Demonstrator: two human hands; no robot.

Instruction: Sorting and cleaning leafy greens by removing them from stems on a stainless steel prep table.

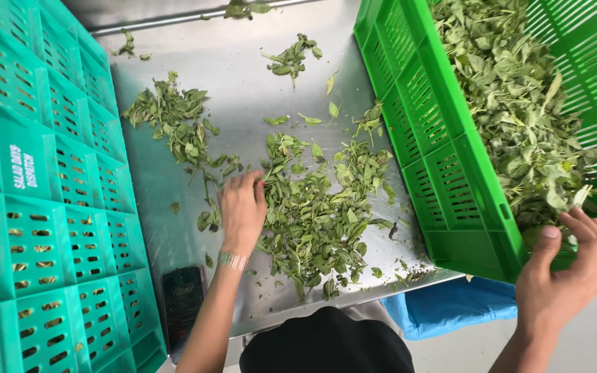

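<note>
A loose pile of green leaves (312, 221) lies spread over a steel table (243, 62). My left hand (242, 207) rests on the pile's left edge, palm down. Its fingers are curled into the leaves, and a patterned band circles the wrist. A bright green slatted crate (443, 173) stands tilted on the table's right side, filled with more leaves (519, 103). My right hand (568, 266) is at the crate's near corner, fingers spread and bent over the rim, fingertips touching the leaves inside.
Teal slatted crates (43, 207) stand stacked along the left. A dark phone (182, 304) lies on the table's near left corner. A blue bag (450, 304) sits below the table edge, next to a black rounded shape (326, 342). Scattered leaves (174, 117) cover the far table.
</note>
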